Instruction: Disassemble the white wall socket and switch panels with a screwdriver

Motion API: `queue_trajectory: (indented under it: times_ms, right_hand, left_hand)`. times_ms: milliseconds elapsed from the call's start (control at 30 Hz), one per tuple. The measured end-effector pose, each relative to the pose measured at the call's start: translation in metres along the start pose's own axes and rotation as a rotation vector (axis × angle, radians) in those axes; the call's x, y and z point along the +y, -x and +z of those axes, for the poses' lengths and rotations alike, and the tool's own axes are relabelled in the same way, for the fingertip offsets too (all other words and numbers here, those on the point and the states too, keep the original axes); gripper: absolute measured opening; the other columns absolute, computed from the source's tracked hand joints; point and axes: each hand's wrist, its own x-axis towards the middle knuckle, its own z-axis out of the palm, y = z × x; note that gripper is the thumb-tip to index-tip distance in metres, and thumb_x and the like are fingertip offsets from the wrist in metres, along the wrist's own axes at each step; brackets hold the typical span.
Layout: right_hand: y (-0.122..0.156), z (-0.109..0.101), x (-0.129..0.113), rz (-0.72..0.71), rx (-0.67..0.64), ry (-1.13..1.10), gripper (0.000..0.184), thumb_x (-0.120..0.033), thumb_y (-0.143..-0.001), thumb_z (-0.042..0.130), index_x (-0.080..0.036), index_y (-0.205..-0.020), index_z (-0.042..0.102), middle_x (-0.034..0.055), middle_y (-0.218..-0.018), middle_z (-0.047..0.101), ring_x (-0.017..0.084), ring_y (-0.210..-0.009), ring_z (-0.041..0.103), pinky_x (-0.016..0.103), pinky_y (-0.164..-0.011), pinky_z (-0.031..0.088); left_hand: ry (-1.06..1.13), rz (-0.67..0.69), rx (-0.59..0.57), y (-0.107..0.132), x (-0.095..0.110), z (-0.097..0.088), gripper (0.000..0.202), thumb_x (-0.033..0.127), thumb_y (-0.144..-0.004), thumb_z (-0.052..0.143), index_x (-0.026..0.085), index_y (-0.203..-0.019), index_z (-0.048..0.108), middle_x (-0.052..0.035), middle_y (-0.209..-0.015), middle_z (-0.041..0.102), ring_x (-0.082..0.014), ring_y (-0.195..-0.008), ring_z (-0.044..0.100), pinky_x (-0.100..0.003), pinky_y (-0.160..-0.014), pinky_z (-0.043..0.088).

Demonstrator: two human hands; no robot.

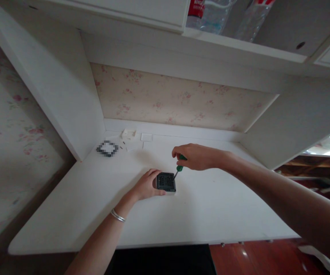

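On the white desk (219,214) sits a small square black device (165,181) with a pale side, its kind not clear; it could be an electrical fitting. My left hand (148,185) is closed around its left side, fingers behind and thumb in front. Above and to the right, my right hand (195,156) grips the green handle of a screwdriver (180,167). The screwdriver slants down to the left, and its tip meets the device's right edge. Whether the tip sits in a screw is too small to tell.
At the desk's back left lie a blurred-out dark frame (107,148), a white square plate (146,137), a cream-coloured piece (128,133) and several tiny dark bits. White side panels flank the desk. Plastic bottles (215,15) stand on the shelf overhead.
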Motion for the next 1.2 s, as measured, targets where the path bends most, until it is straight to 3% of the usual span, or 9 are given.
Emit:
queue_trajectory:
  times_ms: [100,233,467,567,667,833,933,1033,1200]
  right_hand:
    - [0.0006,0.0012,0.0015,-0.056,-0.02,-0.022,0.03,-0.029,-0.079,0.057,-0.02,-0.107,0.056,0.0067,-0.107,0.063,0.019,-0.09,0.058,0.025,-0.072,0.04]
    - [-0.0015,0.0031,0.0011,0.133,-0.001,0.04,0.036,-0.047,-0.086,0.045,-0.018,-0.1,0.06,0.0097,-0.093,0.066,0.022,-0.078,0.06,0.029,-0.066,0.04]
    - [-0.0014,0.0016,0.0001,-0.123,-0.014,-0.065,0.034,-0.019,-0.078,0.053,-0.021,-0.112,0.055,0.0066,-0.111,0.062,0.018,-0.096,0.057,0.025,-0.077,0.04]
    - [-0.0024,0.0019,-0.0025,0.0,-0.021,-0.002,0.023,-0.033,-0.084,0.05,-0.021,-0.099,0.061,0.0073,-0.097,0.067,0.02,-0.085,0.06,0.027,-0.069,0.041]
    - [-0.004,0.0028,-0.0033,0.134,0.023,0.099,0.035,-0.04,-0.091,0.036,-0.018,-0.089,0.063,0.0091,-0.083,0.068,0.021,-0.075,0.061,0.029,-0.065,0.04]
    - [-0.0024,0.0028,0.0005,-0.052,0.017,-0.004,0.027,-0.023,-0.082,0.05,-0.02,-0.108,0.057,0.0074,-0.112,0.061,0.018,-0.092,0.059,0.025,-0.075,0.04]
    - [-0.0025,0.0027,0.0004,0.034,0.002,-0.015,0.033,-0.038,-0.081,0.054,-0.02,-0.11,0.055,0.0083,-0.107,0.063,0.02,-0.089,0.06,0.026,-0.072,0.042]
    - [-0.0041,0.0016,-0.0006,0.139,0.011,0.032,0.039,-0.048,-0.088,0.039,-0.018,-0.101,0.059,0.0103,-0.088,0.067,0.022,-0.077,0.061,0.029,-0.066,0.041]
    - [-0.0048,-0.003,-0.0014,-0.097,-0.056,-0.025,0.026,-0.025,-0.081,0.051,-0.02,-0.105,0.058,0.0086,-0.107,0.063,0.019,-0.091,0.058,0.026,-0.074,0.042]
  left_hand:
    - [0.001,0.001,-0.002,0.0,-0.0005,0.0004,0.078,0.048,-0.055,0.078,0.023,-0.123,0.047,-0.0074,-0.122,0.048,-0.0268,-0.111,0.048,-0.039,-0.097,0.039]
    - [-0.001,-0.004,0.002,0.0004,0.0,0.0008,0.079,0.047,-0.055,0.078,0.024,-0.124,0.047,-0.0073,-0.122,0.048,-0.0274,-0.112,0.048,-0.041,-0.098,0.039]
    - [0.004,0.012,0.007,-0.0005,-0.0004,0.0003,0.077,0.047,-0.054,0.079,0.024,-0.122,0.049,-0.0062,-0.121,0.049,-0.0263,-0.111,0.048,-0.039,-0.097,0.04]
    - [-0.006,0.019,0.011,-0.0007,-0.0019,0.001,0.078,0.047,-0.055,0.079,0.024,-0.123,0.048,-0.0063,-0.122,0.049,-0.0261,-0.112,0.047,-0.039,-0.098,0.04]
    - [-0.012,0.005,0.016,-0.0003,-0.0026,0.0019,0.079,0.047,-0.054,0.079,0.024,-0.123,0.047,-0.0066,-0.123,0.048,-0.0266,-0.113,0.047,-0.04,-0.098,0.039]
    - [-0.003,0.002,0.016,0.0002,-0.0015,0.0017,0.079,0.047,-0.054,0.079,0.023,-0.123,0.048,-0.0068,-0.123,0.049,-0.0258,-0.112,0.048,-0.038,-0.098,0.039]
    - [-0.008,0.006,0.016,0.0001,-0.0014,0.0012,0.078,0.047,-0.055,0.079,0.023,-0.123,0.048,-0.0063,-0.123,0.049,-0.0252,-0.112,0.048,-0.037,-0.098,0.04]
    - [-0.01,0.005,0.016,0.0,-0.0026,0.0014,0.08,0.047,-0.054,0.079,0.023,-0.123,0.048,-0.0065,-0.123,0.049,-0.0257,-0.112,0.048,-0.037,-0.099,0.039]
    - [0.005,-0.007,-0.001,0.0001,-0.0042,0.0016,0.082,0.049,-0.054,0.079,0.024,-0.125,0.046,-0.008,-0.124,0.048,-0.0276,-0.113,0.048,-0.04,-0.099,0.039]
